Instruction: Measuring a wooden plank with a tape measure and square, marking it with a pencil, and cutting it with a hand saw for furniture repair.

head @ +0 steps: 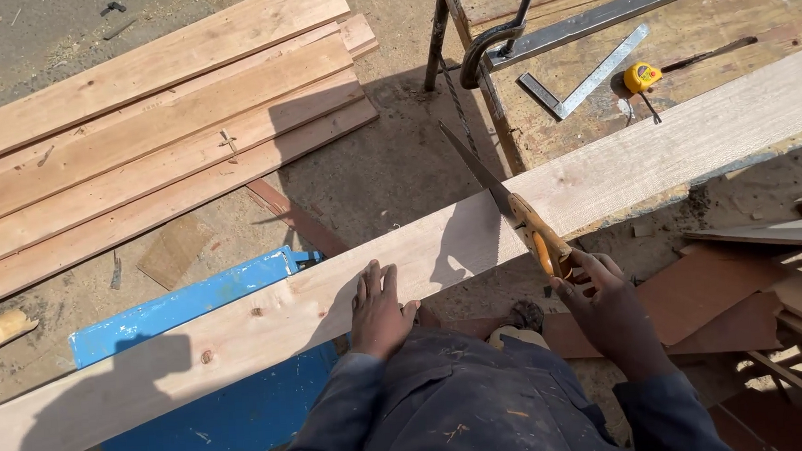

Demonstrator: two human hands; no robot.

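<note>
Fingers of left hand (pixel 380 311) press flat on plank (pixel 269 324); right hand (pixel 606 302) grips handsaw (pixel 510 206).

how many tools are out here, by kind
handsaw, gripped by the right hand, blade on the plank under the left hand: 1
steel square: 1
yellow tape measure: 1
clamp: 1
total: 4
</note>
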